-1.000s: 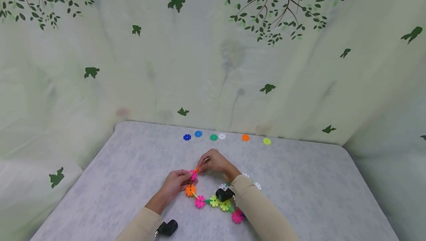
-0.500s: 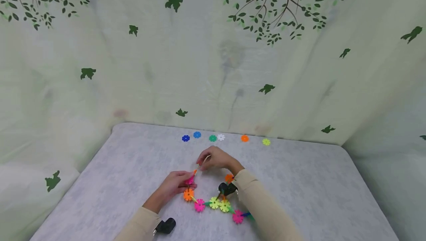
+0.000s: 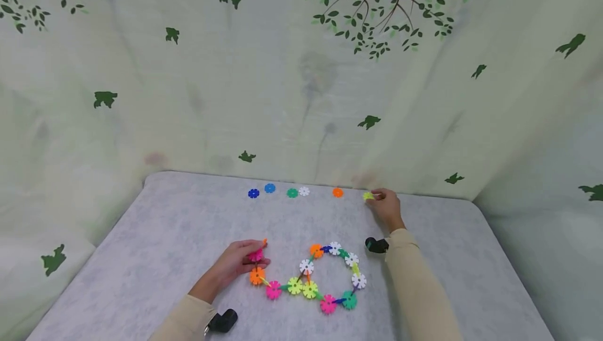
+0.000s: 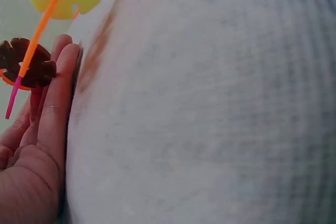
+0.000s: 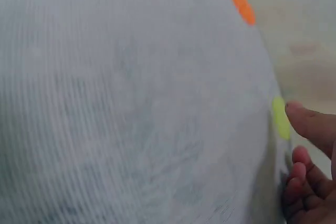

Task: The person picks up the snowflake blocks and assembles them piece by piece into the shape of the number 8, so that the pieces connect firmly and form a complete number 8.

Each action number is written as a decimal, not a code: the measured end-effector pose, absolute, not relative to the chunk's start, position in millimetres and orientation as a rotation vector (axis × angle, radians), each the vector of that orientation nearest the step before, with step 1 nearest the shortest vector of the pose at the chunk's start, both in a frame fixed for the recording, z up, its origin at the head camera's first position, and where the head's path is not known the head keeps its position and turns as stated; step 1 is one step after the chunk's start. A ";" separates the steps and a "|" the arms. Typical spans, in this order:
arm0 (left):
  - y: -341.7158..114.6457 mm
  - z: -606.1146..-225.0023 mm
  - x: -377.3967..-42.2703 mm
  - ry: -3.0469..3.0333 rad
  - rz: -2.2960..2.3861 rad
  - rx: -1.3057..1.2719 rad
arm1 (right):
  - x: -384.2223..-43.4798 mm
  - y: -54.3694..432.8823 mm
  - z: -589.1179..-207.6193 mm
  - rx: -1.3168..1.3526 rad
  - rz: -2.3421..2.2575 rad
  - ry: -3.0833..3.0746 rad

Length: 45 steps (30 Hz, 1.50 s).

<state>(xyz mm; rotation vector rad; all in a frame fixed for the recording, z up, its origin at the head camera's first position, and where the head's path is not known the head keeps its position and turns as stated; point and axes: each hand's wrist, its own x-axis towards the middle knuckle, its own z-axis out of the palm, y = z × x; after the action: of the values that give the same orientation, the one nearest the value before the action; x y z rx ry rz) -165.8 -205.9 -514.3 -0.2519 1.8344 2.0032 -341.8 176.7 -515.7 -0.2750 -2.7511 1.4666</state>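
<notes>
Around the pink snowflake disc (image 3: 256, 255) at one end of a chain of interlocking plastic discs, my left hand (image 3: 234, 262) curls its fingers and thumb. An orange disc (image 3: 265, 243) stands edge-on above the pink one. From there the chain runs right through an orange disc (image 3: 256, 276), a pink one (image 3: 274, 290) and yellow ones (image 3: 295, 286) into a ring of several colours lying on the table. At the far edge, my right hand (image 3: 387, 209) has its fingertips right at a loose yellow disc (image 3: 368, 196). The right wrist view shows the thumb beside that disc, the other fingers bent below.
Along the table's (image 3: 188, 215) back edge lie more loose discs: dark blue (image 3: 253, 193), light blue (image 3: 269, 188), green (image 3: 292, 193), white (image 3: 304, 191) and orange (image 3: 337, 193). Behind them hangs a pale curtain (image 3: 273, 68) printed with leaves.
My right hand has left the chain's end near the left hand and moved right and back to the loose yellow disc. The left hand still holds the pink disc; the whole ring now shows.
</notes>
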 end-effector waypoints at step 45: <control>-207.8 -522.0 -171.0 1.737 2.090 -0.216 | -260.2 15.5 -495.5 0.554 2.159 -2.755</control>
<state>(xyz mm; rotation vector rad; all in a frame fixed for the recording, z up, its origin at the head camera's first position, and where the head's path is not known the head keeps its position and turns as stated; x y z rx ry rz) -171.0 -207.8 -522.0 -0.2163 1.7370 2.0900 -260.2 15.5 -495.5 0.5537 -2.7549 2.1590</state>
